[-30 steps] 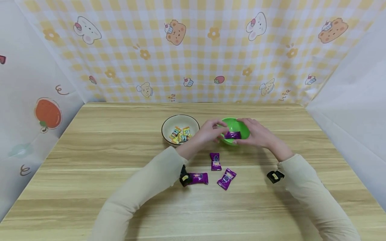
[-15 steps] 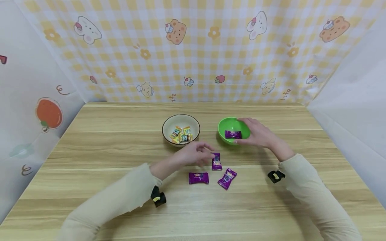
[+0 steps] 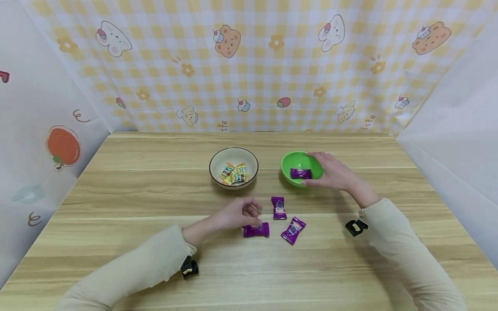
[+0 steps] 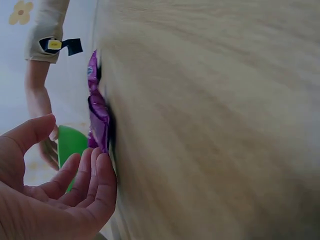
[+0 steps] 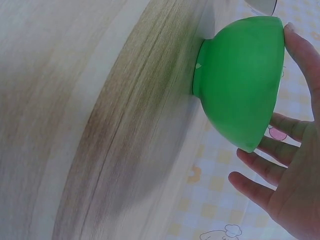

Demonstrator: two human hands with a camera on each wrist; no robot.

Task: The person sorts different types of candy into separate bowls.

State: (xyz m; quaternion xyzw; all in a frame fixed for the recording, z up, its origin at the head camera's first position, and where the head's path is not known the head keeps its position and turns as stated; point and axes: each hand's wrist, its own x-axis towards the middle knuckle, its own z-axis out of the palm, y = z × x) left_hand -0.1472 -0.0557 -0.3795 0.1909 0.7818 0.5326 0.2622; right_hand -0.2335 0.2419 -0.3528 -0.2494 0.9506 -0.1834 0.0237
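Note:
My left hand (image 3: 240, 213) hovers over a purple-wrapped candy (image 3: 256, 231) and hides part of it. In the left wrist view, the left hand (image 4: 62, 185) has its thumb apart from the fingers, with nothing between them. Two more purple candies (image 3: 279, 208) (image 3: 293, 230) lie nearby on the table. My right hand (image 3: 330, 171) holds the green bowl (image 3: 288, 166) by its right side, thumb and fingertips at the rim. Inside that bowl lies a purple candy (image 3: 301, 173). The right wrist view shows the bowl (image 5: 240, 75) standing on its foot.
A cream bowl (image 3: 252, 159) with a dark rim stands left of the green one and holds several yellow-wrapped candies (image 3: 238, 177). Wood-grain table (image 3: 155, 172) lies under everything. A checked curtain (image 3: 253, 77) hangs along its back edge.
My left hand has drawn back from the green bowl, moving left and toward me, to above the nearest-left purple candy. The right hand has stayed at the bowl.

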